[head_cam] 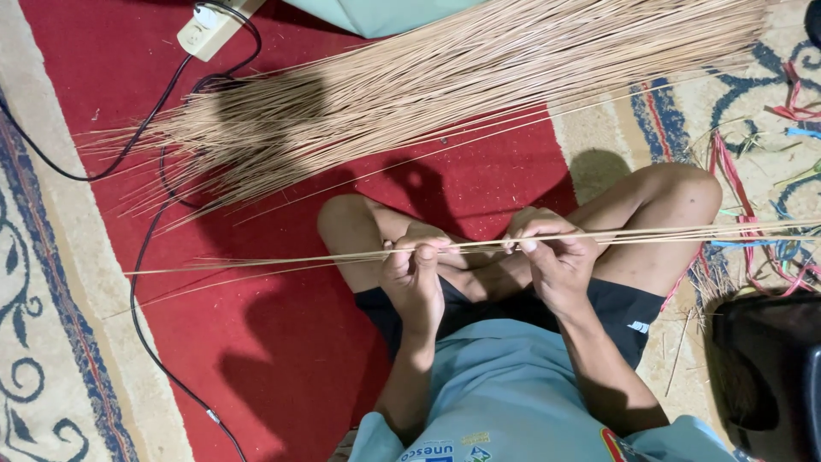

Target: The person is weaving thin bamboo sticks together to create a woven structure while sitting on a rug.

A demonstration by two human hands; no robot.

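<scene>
You sit cross-legged on the red carpet [282,342]. Your left hand [412,275] and your right hand [552,252] both pinch a few long thin sticks [325,257]. Your fingers are curled tight around them, over your lap. The sticks stretch out sideways past both knees. A big pile of sticks [445,77] lies on the carpet in front of you. A black cable [141,248] runs beside it.
</scene>
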